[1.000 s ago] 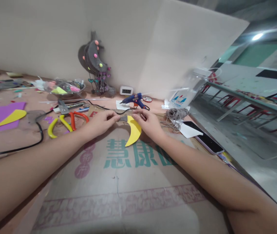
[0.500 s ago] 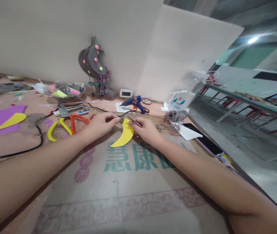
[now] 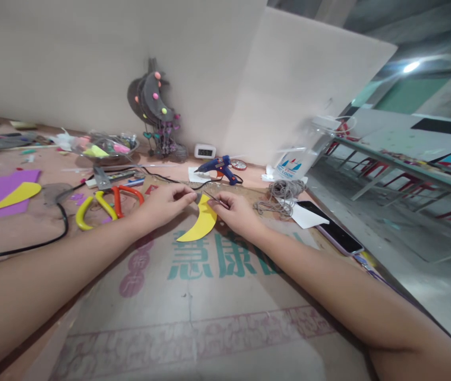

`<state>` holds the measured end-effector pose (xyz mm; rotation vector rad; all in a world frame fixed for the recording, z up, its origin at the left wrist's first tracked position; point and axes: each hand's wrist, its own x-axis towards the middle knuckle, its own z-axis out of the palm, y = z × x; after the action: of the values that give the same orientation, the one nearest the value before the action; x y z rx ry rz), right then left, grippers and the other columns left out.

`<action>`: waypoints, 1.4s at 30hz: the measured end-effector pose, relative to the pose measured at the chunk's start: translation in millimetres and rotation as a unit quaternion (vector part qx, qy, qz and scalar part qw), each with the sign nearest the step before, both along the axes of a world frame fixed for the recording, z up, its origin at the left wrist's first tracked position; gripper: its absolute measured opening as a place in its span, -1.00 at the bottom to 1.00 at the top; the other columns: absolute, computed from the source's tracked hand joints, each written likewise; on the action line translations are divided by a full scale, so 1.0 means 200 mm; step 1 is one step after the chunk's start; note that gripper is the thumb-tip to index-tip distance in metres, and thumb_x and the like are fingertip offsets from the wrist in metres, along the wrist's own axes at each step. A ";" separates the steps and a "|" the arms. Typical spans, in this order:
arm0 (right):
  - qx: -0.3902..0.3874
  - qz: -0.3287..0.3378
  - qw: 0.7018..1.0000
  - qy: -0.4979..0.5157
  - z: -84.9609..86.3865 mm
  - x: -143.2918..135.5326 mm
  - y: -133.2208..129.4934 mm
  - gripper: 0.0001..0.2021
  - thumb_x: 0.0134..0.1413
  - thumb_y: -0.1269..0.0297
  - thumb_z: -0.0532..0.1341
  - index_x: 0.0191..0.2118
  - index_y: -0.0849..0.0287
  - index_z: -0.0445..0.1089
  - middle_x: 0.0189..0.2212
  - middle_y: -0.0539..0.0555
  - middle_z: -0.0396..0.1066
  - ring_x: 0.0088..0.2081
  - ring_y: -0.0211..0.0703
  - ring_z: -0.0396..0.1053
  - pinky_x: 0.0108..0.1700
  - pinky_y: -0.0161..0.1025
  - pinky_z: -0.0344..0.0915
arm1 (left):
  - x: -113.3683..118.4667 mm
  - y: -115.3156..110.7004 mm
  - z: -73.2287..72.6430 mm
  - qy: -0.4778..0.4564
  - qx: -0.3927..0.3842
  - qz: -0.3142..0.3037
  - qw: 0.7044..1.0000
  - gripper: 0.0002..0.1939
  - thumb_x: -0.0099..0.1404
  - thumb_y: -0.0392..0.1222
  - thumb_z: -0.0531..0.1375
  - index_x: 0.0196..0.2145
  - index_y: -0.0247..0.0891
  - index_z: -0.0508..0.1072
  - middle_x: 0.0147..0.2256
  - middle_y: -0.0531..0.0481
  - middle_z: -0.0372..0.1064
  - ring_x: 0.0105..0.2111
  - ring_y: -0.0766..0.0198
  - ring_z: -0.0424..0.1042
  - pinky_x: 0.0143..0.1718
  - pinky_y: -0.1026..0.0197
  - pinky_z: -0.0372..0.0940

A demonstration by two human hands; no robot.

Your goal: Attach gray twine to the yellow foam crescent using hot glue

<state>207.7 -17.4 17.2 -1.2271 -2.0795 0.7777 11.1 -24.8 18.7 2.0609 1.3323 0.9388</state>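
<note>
A yellow crescent (image 3: 200,222) is held tilted above the printed cardboard (image 3: 225,293), its lower tip pointing left. At its upper end my left hand (image 3: 172,203) has thumb and fingers pinched together on a small grey piece (image 3: 199,197), which seems to belong to the crescent. My right hand (image 3: 235,211) is closed at the crescent's right edge. From its fingers a thin dark pointed tool (image 3: 214,199) sticks out across the crescent's top; its exact kind is too small to tell. The right fingertips are partly hidden behind the thumb.
Behind the hands lies a blue glue gun (image 3: 219,166) with a black cable. Pliers with yellow handles (image 3: 85,211) and orange handles (image 3: 118,200) rest left. Grey cord (image 3: 286,188) and a phone (image 3: 340,235) lie right. Grey crescent hangings (image 3: 152,100) stand against the back wall.
The crescent has shifted very slightly left and down. Both hands keep nearly the same place and grip.
</note>
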 end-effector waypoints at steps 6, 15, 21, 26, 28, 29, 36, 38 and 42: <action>-0.005 -0.013 1.000 0.027 0.01 -0.01 -0.01 -0.75 0.07 0.14 0.09 -0.42 0.22 0.33 -0.64 -0.08 0.24 -0.57 -0.34 0.19 -0.49 -0.38 0.10 | -0.01 0.01 -0.01 0.012 0.019 0.004 1.000 -0.63 0.27 0.02 -0.04 -0.39 -0.30 0.42 -0.43 0.02 0.40 -0.38 0.27 0.33 -0.36 0.30 0.17; -0.033 -0.007 0.999 0.042 0.02 -0.01 -0.02 -0.75 0.07 0.13 0.09 -0.42 0.22 0.31 -0.65 -0.08 0.23 -0.60 -0.34 0.18 -0.53 -0.39 0.10 | 0.00 0.00 0.00 0.008 -0.004 0.006 1.000 -0.66 0.23 0.02 0.01 -0.38 -0.29 0.43 -0.42 0.03 0.41 -0.39 0.28 0.32 -0.38 0.31 0.16; -0.104 0.008 0.992 0.070 0.03 -0.02 -0.03 -0.77 0.06 0.12 0.11 -0.43 0.20 0.26 -0.66 -0.10 0.21 -0.65 -0.35 0.17 -0.60 -0.40 0.08 | 0.00 0.01 -0.01 0.005 -0.013 -0.001 1.000 -0.75 0.20 -0.09 0.02 -0.44 -0.28 0.40 -0.48 0.08 0.37 -0.46 0.33 0.29 -0.45 0.33 0.12; -0.120 0.025 0.991 0.058 0.01 0.00 -0.03 -0.77 0.09 0.12 0.09 -0.42 0.18 0.26 -0.67 -0.10 0.18 -0.64 -0.35 0.17 -0.61 -0.41 0.06 | 0.00 0.02 -0.02 0.000 -0.048 -0.004 0.999 -0.74 0.22 -0.08 0.01 -0.45 -0.27 0.39 -0.49 0.07 0.36 -0.45 0.31 0.30 -0.43 0.32 0.15; -0.108 0.032 0.992 0.049 0.00 0.01 -0.02 -0.76 0.11 0.12 0.07 -0.43 0.18 0.25 -0.67 -0.10 0.18 -0.63 -0.36 0.17 -0.60 -0.41 0.06 | 0.00 0.03 -0.03 0.002 -0.058 -0.009 0.998 -0.73 0.22 -0.05 0.01 -0.44 -0.27 0.39 -0.48 0.06 0.36 -0.45 0.31 0.31 -0.44 0.32 0.15; -0.098 0.035 0.994 0.041 0.00 0.02 -0.02 -0.76 0.12 0.12 0.07 -0.43 0.18 0.25 -0.67 -0.10 0.18 -0.62 -0.37 0.17 -0.59 -0.41 0.05 | 0.00 0.03 -0.03 0.004 -0.057 -0.012 0.998 -0.73 0.22 -0.05 0.01 -0.45 -0.26 0.38 -0.49 0.07 0.36 -0.46 0.31 0.31 -0.45 0.32 0.16; -0.083 0.025 0.995 0.048 0.00 0.02 -0.02 -0.77 0.10 0.15 0.09 -0.46 0.18 0.25 -0.68 -0.10 0.20 -0.64 -0.37 0.16 -0.60 -0.41 0.07 | 0.01 0.02 -0.04 -0.021 -0.037 0.005 0.999 -0.76 0.21 -0.12 -0.01 -0.50 -0.25 0.34 -0.55 0.08 0.32 -0.50 0.32 0.29 -0.49 0.32 0.15; -0.098 0.010 0.993 0.072 0.01 0.01 -0.03 -0.78 0.10 0.15 0.10 -0.45 0.17 0.23 -0.68 -0.11 0.18 -0.66 -0.37 0.15 -0.63 -0.41 0.07 | 0.01 0.01 -0.03 -0.037 -0.048 0.012 0.998 -0.77 0.19 -0.12 0.00 -0.51 -0.25 0.33 -0.56 0.09 0.32 -0.52 0.32 0.28 -0.50 0.32 0.15; -0.112 -0.001 0.991 0.076 0.01 0.01 -0.03 -0.79 0.10 0.14 0.09 -0.45 0.16 0.21 -0.69 -0.11 0.18 -0.68 -0.37 0.15 -0.66 -0.41 0.06 | 0.02 0.01 -0.02 -0.042 -0.070 0.015 0.997 -0.76 0.18 -0.06 0.05 -0.48 -0.26 0.37 -0.53 0.07 0.36 -0.48 0.30 0.32 -0.47 0.31 0.16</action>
<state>208.8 -24.2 18.4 -1.2452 -1.9064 1.0925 15.5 -22.7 15.4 1.8808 1.3486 0.9090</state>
